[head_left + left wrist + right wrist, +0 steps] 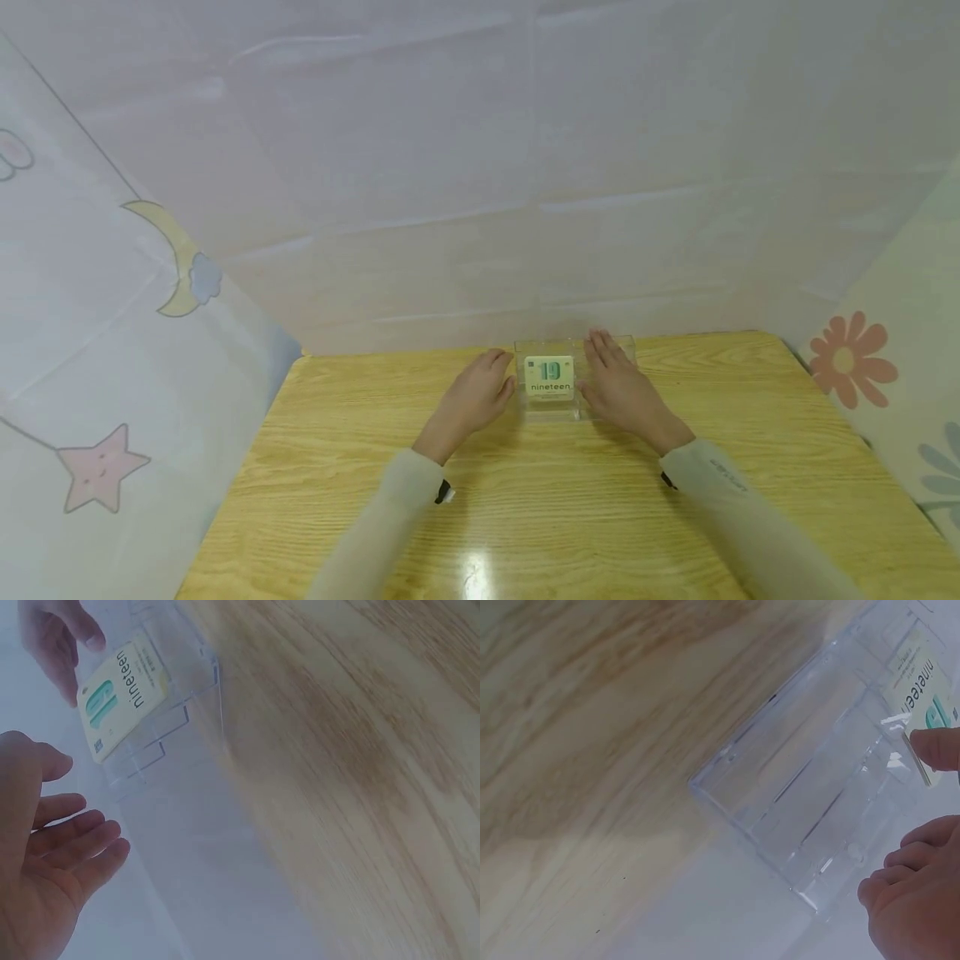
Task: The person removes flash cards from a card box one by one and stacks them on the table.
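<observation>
The "nineteen" number card (550,379) sits in the clear tray's (551,415) left compartment, left hand (474,393) empty, fingers slightly apart, right hand (621,385) with fingers together, thumb at card edge, where uneven pressure could skew it.

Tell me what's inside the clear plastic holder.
In the head view, a card reading "19 nineteen" sits in its left half. Anything behind that card is covered; the right hand hides part of the other half.
</observation>
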